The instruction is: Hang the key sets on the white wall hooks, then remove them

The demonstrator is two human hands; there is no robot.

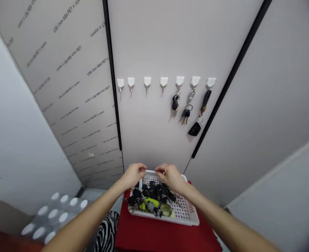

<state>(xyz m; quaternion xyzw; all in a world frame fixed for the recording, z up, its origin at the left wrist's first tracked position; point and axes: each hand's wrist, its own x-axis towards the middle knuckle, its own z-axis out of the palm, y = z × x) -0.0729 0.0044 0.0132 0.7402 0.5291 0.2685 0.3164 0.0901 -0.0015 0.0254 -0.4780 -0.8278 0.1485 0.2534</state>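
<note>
A white plastic basket (193, 217) with slotted walls holds a heap of keys (154, 190), many with black heads. Among them lie a bright yellow-green item (152, 202) and a round olive-coloured piece (166, 210). My left hand (135, 175) is at the basket's far left rim, thumb and fingers pinched together. Opposite it, my right hand (171, 177) is bent over the far rim with its fingers closed. Whatever either hand pinches is too small or hidden to name. A pale tag (141, 184) shows just below my left fingers.
The basket rests on a red surface (144, 234). Several white hooks (147, 82) line the panel ahead; on the three rightmost hang a key bunch (175, 103), another key bunch (186, 112) and a car key fob (195, 128). White-capped bottles (52, 214) stand lower left.
</note>
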